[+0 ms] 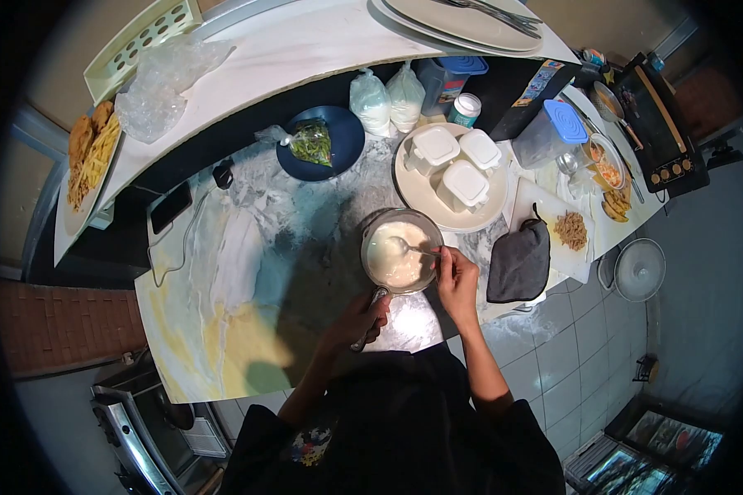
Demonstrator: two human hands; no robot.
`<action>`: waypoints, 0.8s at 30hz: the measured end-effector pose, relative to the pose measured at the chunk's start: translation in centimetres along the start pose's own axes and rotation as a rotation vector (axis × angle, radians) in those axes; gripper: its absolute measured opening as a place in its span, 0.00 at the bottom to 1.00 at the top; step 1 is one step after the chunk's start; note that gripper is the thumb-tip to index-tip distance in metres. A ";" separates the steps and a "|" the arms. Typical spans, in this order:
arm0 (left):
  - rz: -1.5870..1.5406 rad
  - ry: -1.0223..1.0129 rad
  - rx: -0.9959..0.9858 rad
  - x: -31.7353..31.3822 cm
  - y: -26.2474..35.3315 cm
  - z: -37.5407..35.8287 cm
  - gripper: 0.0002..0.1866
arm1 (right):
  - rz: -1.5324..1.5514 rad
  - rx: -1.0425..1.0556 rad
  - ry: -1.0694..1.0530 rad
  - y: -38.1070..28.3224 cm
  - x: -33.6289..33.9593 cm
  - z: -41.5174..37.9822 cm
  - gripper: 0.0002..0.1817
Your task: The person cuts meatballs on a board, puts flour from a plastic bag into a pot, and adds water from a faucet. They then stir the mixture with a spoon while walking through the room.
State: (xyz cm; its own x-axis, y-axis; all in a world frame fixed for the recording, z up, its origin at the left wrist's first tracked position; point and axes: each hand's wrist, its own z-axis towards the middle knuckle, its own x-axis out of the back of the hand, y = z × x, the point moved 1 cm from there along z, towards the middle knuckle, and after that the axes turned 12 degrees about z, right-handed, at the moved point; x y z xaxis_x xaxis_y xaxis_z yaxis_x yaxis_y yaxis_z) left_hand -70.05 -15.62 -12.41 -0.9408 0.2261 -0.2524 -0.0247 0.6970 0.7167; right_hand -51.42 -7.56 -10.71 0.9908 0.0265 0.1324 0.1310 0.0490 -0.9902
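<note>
**A:** ok so what's going on in the middle of the frame? I see a small pan with something white in it.

**B:** Yep, little metal saucepan sitting on the marbled counter, just below centre. It's about half full of a pale, creamy liquid, smooth-looking, no lumps that I can make out. The left hand is wrapped around the pan handle, which sticks out toward the bottom of the frame. The right hand is pinching the stem of a spoon, with the bowl down in the liquid.

**A:** How would that thing handle, you think?

**B:** My guess: fairly light, but sloshy. A thin rigid pan with loose liquid inside will spill if it's tipped, so keep it level. The handle is the obvious place to grab, exactly where the left hand is. The rim looks thin and could be hot; can't tell from here.

**A:** Anything close by to bump into?

**B:** A beige plate with three white lidded tubs sits just above the pan, nearly touching it. A dark grey oven mitt is just to the right, and a blue plate with a bag of greens is up and to the left.
</note>
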 end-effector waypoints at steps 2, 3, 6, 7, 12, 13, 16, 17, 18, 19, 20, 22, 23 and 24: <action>0.015 0.015 0.001 0.0 0.1 0.0 0.10 | -0.072 0.070 0.002 0.0 0.0 0.1 0.15; 0.002 0.004 0.000 0.0 0.0 0.1 0.10 | -0.064 0.057 -0.067 0.3 0.2 0.1 0.15; -0.004 -0.006 0.001 -0.1 -0.1 0.1 0.10 | -0.025 0.006 -0.042 0.4 0.3 0.3 0.15; 0.003 0.000 -0.001 -0.1 -0.1 0.1 0.11 | 0.009 -0.029 0.048 0.4 0.3 0.5 0.15; 0.012 -0.009 -0.029 0.1 -0.4 0.2 0.11 | -0.102 0.015 -0.103 0.7 0.4 0.4 0.16; 0.003 -0.017 -0.029 0.0 -0.4 0.2 0.11 | -0.055 -0.048 -0.034 0.3 0.4 0.4 0.16; 0.004 -0.005 -0.015 -0.2 0.1 0.0 0.14 | -0.053 -0.088 0.000 0.2 0.3 0.6 0.16; 0.005 -0.002 -0.016 -0.2 0.0 0.0 0.14 | -0.095 -0.070 -0.030 0.2 0.1 0.6 0.16; 0.011 0.000 -0.030 -0.2 -0.1 0.2 0.14 | -0.093 -0.067 -0.032 0.2 0.0 0.7 0.16; 0.016 0.000 -0.041 -0.2 -0.2 0.2 0.14 | -0.053 -0.076 -0.051 0.2 0.0 0.8 0.16; 0.018 -0.002 -0.041 -0.2 -0.2 0.1 0.14 | -0.013 -0.085 -0.069 0.2 0.0 0.8 0.16; 0.002 -0.023 -0.044 -0.3 0.1 0.0 0.14 | 0.001 -0.035 -0.007 0.6 -0.4 1.0 0.16; 0.001 -0.021 -0.046 -0.2 -0.1 0.1 0.14 | 0.016 0.012 0.054 0.8 -0.5 1.1 0.17; -0.006 -0.027 -0.053 -0.2 -0.6 0.3 0.14 | 0.017 0.013 0.052 0.8 -0.5 1.1 0.17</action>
State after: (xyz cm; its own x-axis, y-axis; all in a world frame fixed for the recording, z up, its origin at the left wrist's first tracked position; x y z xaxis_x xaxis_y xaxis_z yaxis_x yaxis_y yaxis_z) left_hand -69.76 -15.83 -12.97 -0.9311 0.2410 -0.2738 -0.0489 0.6615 0.7484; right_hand -51.81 -6.42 -11.55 0.9933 -0.0250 0.1129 0.1143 0.0618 -0.9915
